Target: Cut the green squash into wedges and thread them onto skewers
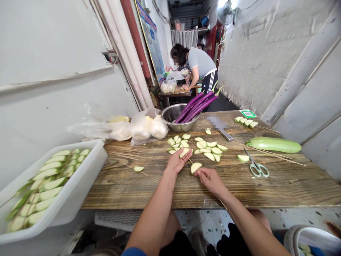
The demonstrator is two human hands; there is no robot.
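My left hand is closed around a pale half-round zucchini slice above the wooden table. A thin bamboo skewer runs between it and a second zucchini slice, which is threaded on the skewer. My right hand pinches the skewer just behind that second slice. Whether the tip has entered the slice in my left hand, I cannot tell. Loose zucchini slices lie in a scattered group just beyond my hands. One more slice rests on the left beside a skewer.
A white tub of skewered slices stands left. Behind are bagged vegetables and a steel bowl with purple eggplants. Rightward lie a cleaver, scissors, a whole zucchini and a filled skewer. A person bends over another table.
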